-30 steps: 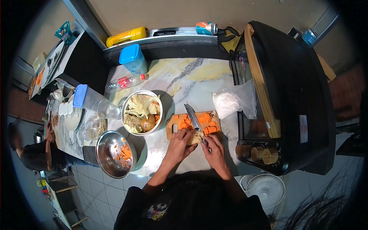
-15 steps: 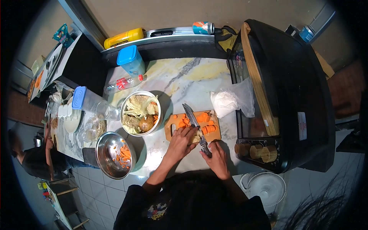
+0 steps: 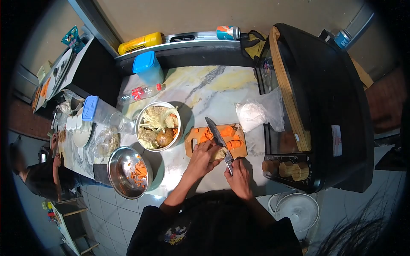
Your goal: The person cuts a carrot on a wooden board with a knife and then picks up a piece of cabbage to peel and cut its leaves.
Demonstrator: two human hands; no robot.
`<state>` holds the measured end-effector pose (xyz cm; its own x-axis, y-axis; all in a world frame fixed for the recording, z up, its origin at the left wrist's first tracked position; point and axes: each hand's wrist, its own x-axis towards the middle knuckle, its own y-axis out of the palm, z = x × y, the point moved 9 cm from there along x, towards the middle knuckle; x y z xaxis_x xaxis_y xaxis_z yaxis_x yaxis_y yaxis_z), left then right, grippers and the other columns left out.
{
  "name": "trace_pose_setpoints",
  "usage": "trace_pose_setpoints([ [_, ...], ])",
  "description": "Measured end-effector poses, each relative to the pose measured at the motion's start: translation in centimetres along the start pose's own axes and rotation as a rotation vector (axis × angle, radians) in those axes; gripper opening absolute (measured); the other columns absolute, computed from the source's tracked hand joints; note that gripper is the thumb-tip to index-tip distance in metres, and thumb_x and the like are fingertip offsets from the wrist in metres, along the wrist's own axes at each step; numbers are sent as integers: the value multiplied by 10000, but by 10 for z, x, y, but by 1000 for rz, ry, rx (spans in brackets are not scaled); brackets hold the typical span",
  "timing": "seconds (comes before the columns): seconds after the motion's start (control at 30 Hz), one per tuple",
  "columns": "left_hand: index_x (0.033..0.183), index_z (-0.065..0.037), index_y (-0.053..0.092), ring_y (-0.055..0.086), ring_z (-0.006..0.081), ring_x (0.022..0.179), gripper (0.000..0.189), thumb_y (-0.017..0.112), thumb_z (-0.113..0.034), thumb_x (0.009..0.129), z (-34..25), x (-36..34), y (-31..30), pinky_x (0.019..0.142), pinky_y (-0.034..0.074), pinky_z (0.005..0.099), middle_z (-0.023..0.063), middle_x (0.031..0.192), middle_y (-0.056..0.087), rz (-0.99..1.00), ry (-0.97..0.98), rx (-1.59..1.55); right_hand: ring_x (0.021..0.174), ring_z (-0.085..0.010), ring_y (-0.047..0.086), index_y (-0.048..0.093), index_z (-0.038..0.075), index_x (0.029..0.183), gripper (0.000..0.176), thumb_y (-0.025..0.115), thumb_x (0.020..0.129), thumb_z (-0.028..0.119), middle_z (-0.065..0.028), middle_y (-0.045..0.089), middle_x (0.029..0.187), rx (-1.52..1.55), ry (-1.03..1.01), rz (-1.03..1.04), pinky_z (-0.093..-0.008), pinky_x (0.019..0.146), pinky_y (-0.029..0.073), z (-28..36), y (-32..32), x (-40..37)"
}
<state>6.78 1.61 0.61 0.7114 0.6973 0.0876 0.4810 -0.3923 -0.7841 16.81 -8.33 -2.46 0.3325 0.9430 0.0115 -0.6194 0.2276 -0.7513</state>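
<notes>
On the wooden cutting board [image 3: 191, 150] lie orange carrot pieces [image 3: 234, 144], some in rounds. My right hand [image 3: 240, 179] is closed round the handle of a kitchen knife [image 3: 216, 133], whose dark blade slants away across the board. Left of the blade, my left hand [image 3: 204, 161] has its fingers bent over a pale yellow vegetable piece [image 3: 220, 153], pressing it against the board; its kind I cannot tell. The fingertips sit right beside the blade.
Left of the board stand a white bowl [image 3: 180, 128] of cabbage leaves and scraps and a steel bowl [image 3: 114, 179] with carrot pieces. A bag of white powder [image 3: 251, 115] lies by the black oven [image 3: 329, 106]. Another person [image 3: 45, 175] works at far left.
My right hand has wrapped further round the knife handle, and the handle has turned a little. My left hand stays on the pale piece. The whole view has shifted slightly.
</notes>
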Motion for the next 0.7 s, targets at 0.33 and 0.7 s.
trace_pose_setpoints([
  [0.33, 1060, -43, 627, 541, 294, 960, 396, 759, -151, 702, -5, -3, -6, 793, 391, 407, 88, 986, 616, -32, 62, -33, 775, -448, 585, 480, -40, 936, 268, 664, 749, 12, -234, 539, 870, 110, -12, -26, -478, 609, 475, 1, -3, -1],
  [0.7, 1047, -34, 591, 575, 293, 1026, 343, 725, -186, 771, 17, -6, -18, 909, 397, 455, 167, 1022, 619, -93, -268, -264, 722, -404, 628, 536, 11, 853, 206, 678, 789, 147, -215, 622, 795, 337, 135, 103, -441, 628, 491, -19, 7, 3],
])
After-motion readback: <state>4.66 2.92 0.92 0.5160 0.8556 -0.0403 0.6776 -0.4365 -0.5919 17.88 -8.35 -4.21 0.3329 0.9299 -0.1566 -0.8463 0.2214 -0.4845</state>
